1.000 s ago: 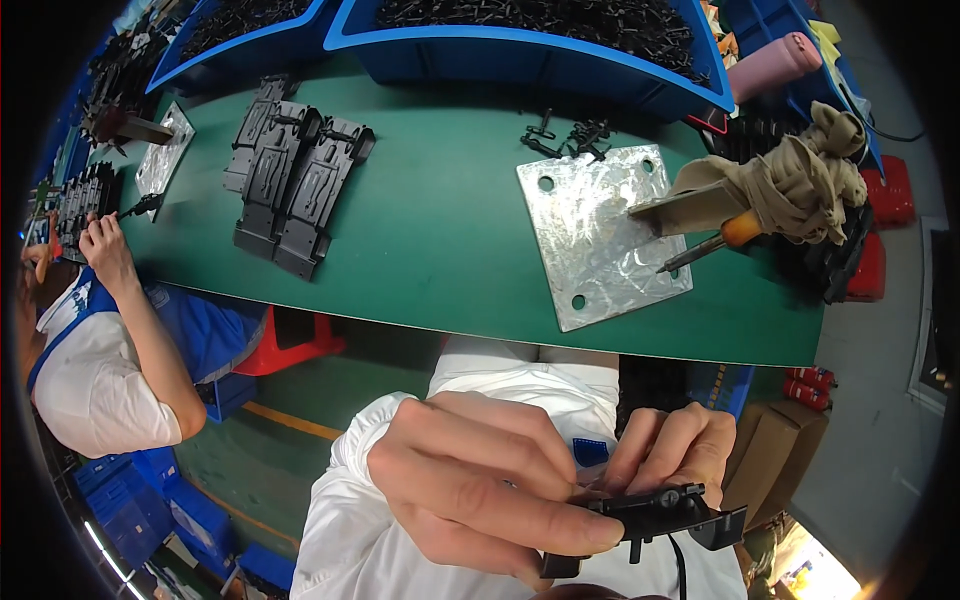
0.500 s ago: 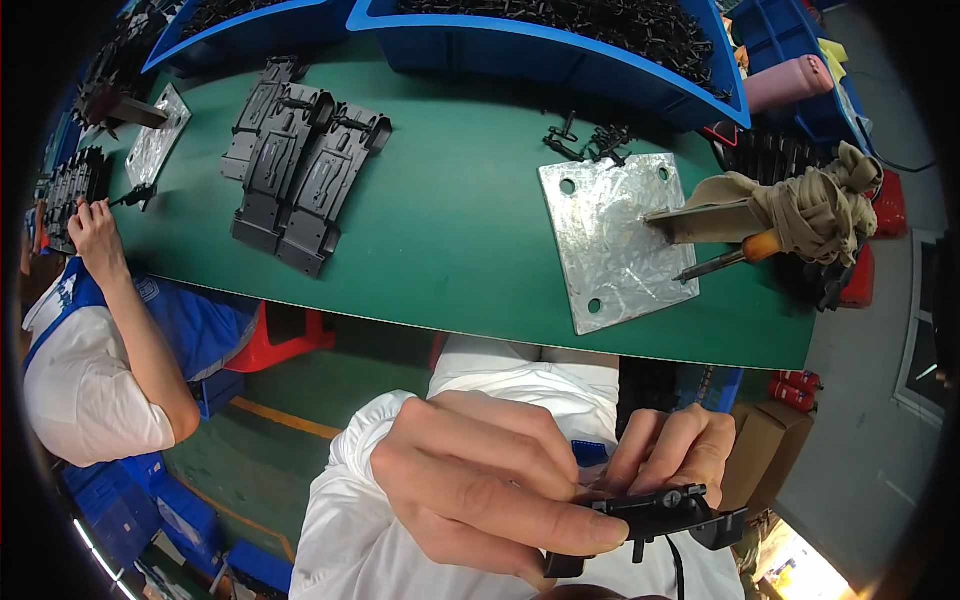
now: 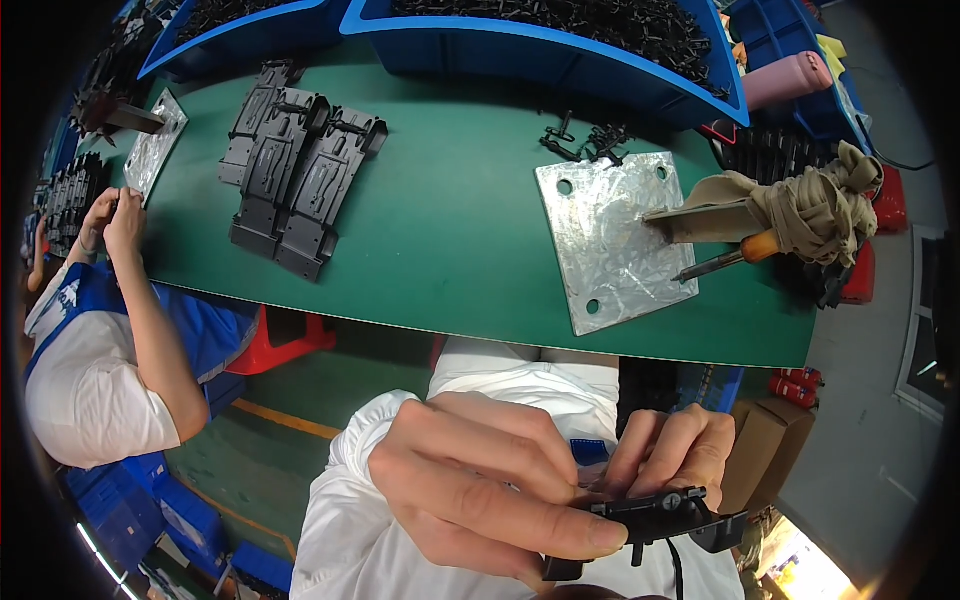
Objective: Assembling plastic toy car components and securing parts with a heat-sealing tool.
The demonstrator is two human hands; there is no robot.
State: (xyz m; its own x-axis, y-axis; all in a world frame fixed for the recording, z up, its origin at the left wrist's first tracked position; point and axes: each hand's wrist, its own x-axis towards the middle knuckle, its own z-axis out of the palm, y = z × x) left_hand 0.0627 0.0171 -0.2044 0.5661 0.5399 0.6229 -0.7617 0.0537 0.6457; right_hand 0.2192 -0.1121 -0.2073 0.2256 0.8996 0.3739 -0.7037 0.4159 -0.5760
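Close to my body, at the lower edge, both hands grip a black moulded plastic part (image 3: 655,518). My left hand (image 3: 480,480) pinches its left end, with the thumb or forefinger lying along its near face. Behind the part, my right hand (image 3: 680,450) has its fingers curled against the right side; some of its fingertips are hidden. A thin dark cable hangs below the part. Beyond my hands, on the green table, a metal plate (image 3: 610,250) carries an upright cloth-wrapped bracket (image 3: 820,215) holding a soldering iron with an orange handle (image 3: 762,245).
Several black plastic trays (image 3: 290,185) overlap at the table's left middle. Small black parts (image 3: 585,140) lie by the plate. A blue bin (image 3: 550,60) of black pieces stands at the back. A co-worker's hands (image 3: 120,220) are at the far left; a pink bottle (image 3: 790,80) sits back right.
My hands and the black part have hardly moved. At the far left, the co-worker's hands have come together near the other metal plate.
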